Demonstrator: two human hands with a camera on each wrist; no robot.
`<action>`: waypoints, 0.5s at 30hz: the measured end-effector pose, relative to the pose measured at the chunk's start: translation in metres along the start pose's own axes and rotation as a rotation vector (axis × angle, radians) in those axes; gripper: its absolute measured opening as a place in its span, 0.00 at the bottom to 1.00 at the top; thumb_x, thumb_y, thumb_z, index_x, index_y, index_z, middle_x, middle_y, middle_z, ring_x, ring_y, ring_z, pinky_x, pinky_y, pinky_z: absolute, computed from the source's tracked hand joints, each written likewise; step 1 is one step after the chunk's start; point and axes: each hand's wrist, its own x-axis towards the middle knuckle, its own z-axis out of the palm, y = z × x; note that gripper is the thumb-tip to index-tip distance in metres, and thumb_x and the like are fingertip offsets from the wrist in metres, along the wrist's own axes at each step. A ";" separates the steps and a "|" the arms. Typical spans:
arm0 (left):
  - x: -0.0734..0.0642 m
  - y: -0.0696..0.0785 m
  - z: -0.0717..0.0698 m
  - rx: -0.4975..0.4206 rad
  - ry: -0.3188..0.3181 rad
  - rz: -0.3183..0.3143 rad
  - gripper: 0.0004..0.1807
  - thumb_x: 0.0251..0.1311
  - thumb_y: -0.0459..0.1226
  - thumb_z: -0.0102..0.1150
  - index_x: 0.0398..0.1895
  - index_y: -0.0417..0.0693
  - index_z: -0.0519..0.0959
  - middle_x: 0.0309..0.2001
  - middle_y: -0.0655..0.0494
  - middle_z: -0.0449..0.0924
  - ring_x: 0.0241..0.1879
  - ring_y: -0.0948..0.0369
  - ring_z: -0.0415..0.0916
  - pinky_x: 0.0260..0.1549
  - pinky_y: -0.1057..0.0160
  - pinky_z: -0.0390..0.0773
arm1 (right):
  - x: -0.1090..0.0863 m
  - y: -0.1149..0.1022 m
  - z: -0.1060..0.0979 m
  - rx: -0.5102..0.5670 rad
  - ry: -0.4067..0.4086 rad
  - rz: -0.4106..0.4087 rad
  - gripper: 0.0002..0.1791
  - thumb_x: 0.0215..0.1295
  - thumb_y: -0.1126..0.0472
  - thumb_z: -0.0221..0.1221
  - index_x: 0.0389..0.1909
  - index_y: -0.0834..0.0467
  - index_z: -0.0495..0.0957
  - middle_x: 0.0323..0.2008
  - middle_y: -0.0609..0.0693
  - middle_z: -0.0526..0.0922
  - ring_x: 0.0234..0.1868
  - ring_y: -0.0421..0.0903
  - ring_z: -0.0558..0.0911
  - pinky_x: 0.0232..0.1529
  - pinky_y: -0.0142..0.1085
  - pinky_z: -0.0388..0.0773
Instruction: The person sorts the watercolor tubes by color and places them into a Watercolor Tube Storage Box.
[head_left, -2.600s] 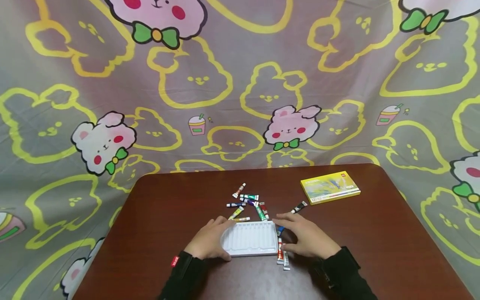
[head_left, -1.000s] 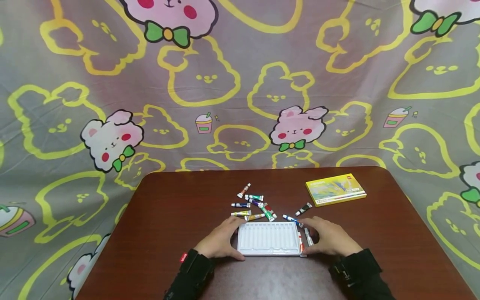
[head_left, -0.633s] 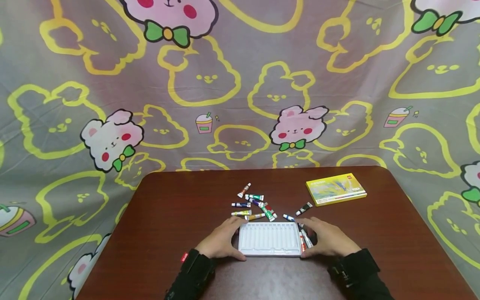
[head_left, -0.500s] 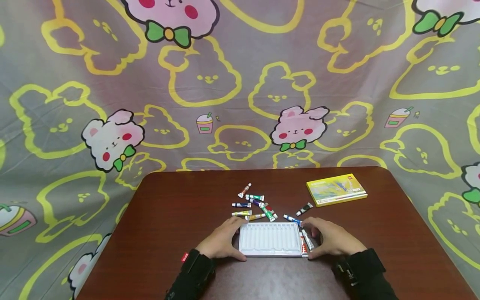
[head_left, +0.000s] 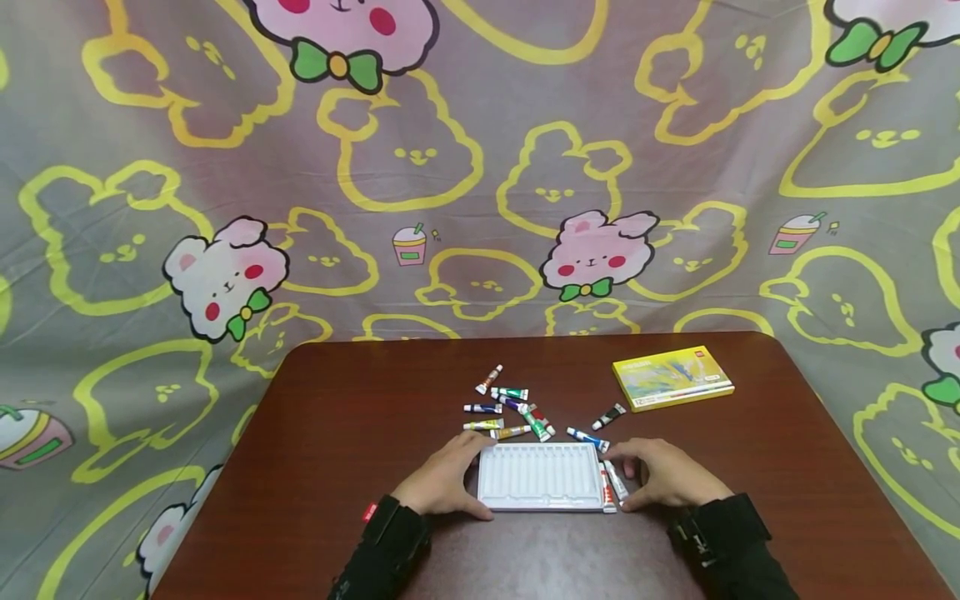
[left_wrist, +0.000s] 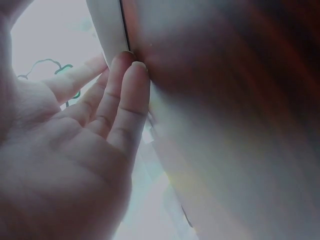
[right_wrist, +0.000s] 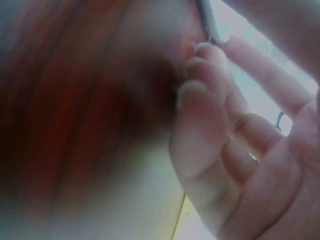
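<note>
A white ridged plastic tray (head_left: 540, 477) lies flat near the table's front, long side toward me. My left hand (head_left: 444, 479) holds its left end, thumb at the near corner and fingers at the far one. In the left wrist view, the fingers (left_wrist: 132, 92) lie against the tray's edge (left_wrist: 112, 32). Just right of the tray, my right hand (head_left: 667, 473) rests on the table, fingers loosely bent, beside a silver paint tube (head_left: 616, 481); contact with it cannot be told. A red paint tube (head_left: 606, 489) lies along the tray's right edge. A blue paint tube (head_left: 588, 439) is behind the right fingertips.
Several paint tubes lie scattered behind the tray, among them a yellow tube (head_left: 483, 425), a green tube (head_left: 537, 425) and a brown tube (head_left: 489, 379). A black tube (head_left: 608, 417) lies farther right. A yellow box (head_left: 672, 379) stands at the back right, before a patterned cloth (head_left: 480, 167).
The tray and left hand have shifted right. The right hand moved the silver, red and blue tubes about, then drew slightly rightward from the tray. Some rear tubes also lie differently.
</note>
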 end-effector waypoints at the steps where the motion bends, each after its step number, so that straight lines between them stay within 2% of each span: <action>1: 0.000 0.000 0.000 0.000 0.001 0.002 0.57 0.33 0.58 0.79 0.70 0.51 0.65 0.66 0.53 0.66 0.62 0.58 0.63 0.61 0.47 0.73 | 0.001 -0.001 0.000 -0.019 0.011 0.005 0.34 0.37 0.52 0.78 0.52 0.51 0.81 0.28 0.42 0.75 0.27 0.37 0.71 0.29 0.32 0.71; 4: 0.000 0.000 0.000 0.004 0.001 0.002 0.57 0.33 0.58 0.79 0.70 0.51 0.65 0.66 0.53 0.66 0.62 0.58 0.63 0.61 0.47 0.72 | 0.003 -0.004 0.002 -0.096 0.051 0.036 0.34 0.37 0.49 0.78 0.49 0.54 0.81 0.29 0.42 0.77 0.29 0.38 0.71 0.31 0.35 0.73; 10: 0.001 0.000 -0.001 0.005 0.003 0.003 0.57 0.33 0.58 0.79 0.70 0.51 0.65 0.66 0.53 0.66 0.63 0.58 0.62 0.61 0.47 0.72 | 0.005 -0.015 0.001 -0.234 0.101 0.147 0.38 0.36 0.42 0.77 0.50 0.56 0.81 0.40 0.47 0.82 0.36 0.41 0.74 0.42 0.44 0.80; 12: 0.001 0.000 -0.001 0.006 0.002 0.002 0.56 0.33 0.58 0.79 0.70 0.51 0.65 0.66 0.53 0.66 0.62 0.58 0.63 0.61 0.48 0.72 | 0.006 -0.017 0.001 -0.251 0.099 0.173 0.38 0.37 0.42 0.77 0.51 0.57 0.81 0.40 0.48 0.83 0.34 0.41 0.74 0.40 0.43 0.79; 15: 0.000 0.001 -0.001 0.007 0.001 0.001 0.56 0.33 0.58 0.79 0.70 0.51 0.65 0.66 0.53 0.66 0.62 0.58 0.63 0.61 0.48 0.72 | 0.008 -0.019 0.001 -0.250 0.085 0.211 0.37 0.40 0.47 0.77 0.53 0.59 0.79 0.31 0.46 0.82 0.29 0.40 0.74 0.33 0.39 0.77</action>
